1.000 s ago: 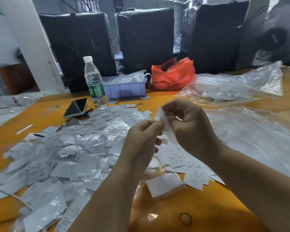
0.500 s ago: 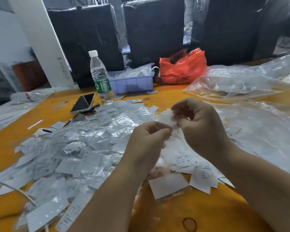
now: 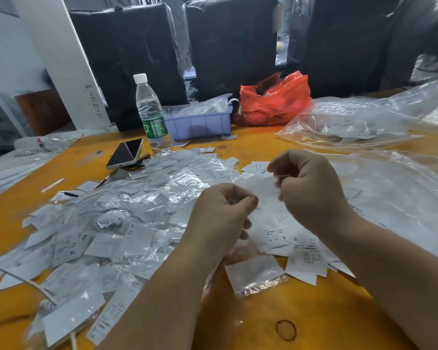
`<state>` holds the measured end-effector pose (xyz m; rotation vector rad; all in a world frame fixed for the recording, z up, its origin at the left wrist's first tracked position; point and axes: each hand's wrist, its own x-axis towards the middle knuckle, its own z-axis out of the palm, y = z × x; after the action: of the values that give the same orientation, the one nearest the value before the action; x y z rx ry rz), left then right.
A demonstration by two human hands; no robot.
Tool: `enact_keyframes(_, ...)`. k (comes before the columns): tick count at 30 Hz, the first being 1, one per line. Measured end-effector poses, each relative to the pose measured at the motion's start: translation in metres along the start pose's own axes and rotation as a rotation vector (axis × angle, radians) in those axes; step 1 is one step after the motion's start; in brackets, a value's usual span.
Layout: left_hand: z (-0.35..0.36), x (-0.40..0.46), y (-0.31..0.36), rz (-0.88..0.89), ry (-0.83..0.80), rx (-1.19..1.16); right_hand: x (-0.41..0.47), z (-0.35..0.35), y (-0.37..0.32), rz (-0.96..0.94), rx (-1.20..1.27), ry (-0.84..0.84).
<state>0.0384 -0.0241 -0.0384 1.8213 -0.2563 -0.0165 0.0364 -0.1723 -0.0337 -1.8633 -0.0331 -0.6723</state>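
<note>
Both hands were up over the table [image 3: 263, 324], curled and close together, with a white label [image 3: 262, 189] stretched between them. The left hand [image 3: 223, 213] pinched the label's near edge between thumb and forefinger. The right hand [image 3: 311, 190] gripped its far edge with curled fingers. So each hand was clamped on the same label, which hung in the air just above the table, clear of the papers under it.

Directly below the hands lay a loose stack [image 3: 301, 251] of printed labels, some marked S. A single bagged label [image 3: 254, 272] sat just in front of that stack, nearer the person. To the left spread a wide pile [image 3: 127, 223] of labels in clear sleeves – sizes XS and XL could be read on a few. A pen [image 3: 70, 194] lay at the pile's far left edge.

Further back, a phone [image 3: 125, 155] rested beside a water bottle [image 3: 151, 114], which stood upright. A blue tray [image 3: 200, 123] sat just right of the bottle, and a red bag [image 3: 276, 99] came next to the tray. Large clear bags [image 3: 359, 122] covered the right side of the table.
</note>
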Motion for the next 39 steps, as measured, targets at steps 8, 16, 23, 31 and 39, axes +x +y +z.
enact_keyframes(8,-0.006,0.006,0.001,0.007,0.157,-0.135,-0.001,-0.01,-0.014,0.097,0.037,-0.161)
enact_keyframes(16,-0.007,0.01,0.002,-0.019,0.24,-0.43,-0.019,0.005,-0.013,0.16,-0.239,-0.52)
enact_keyframes(23,-0.005,0.007,0.002,0.014,0.283,-0.405,-0.018,0.004,-0.011,0.091,-0.212,-0.543)
enact_keyframes(31,-0.007,0.01,-0.001,-0.015,0.283,-0.373,-0.011,0.003,-0.008,0.284,0.015,-0.445)
enact_keyframes(39,-0.004,0.008,0.0,-0.018,0.26,-0.351,-0.005,-0.002,-0.008,0.41,0.269,-0.318)
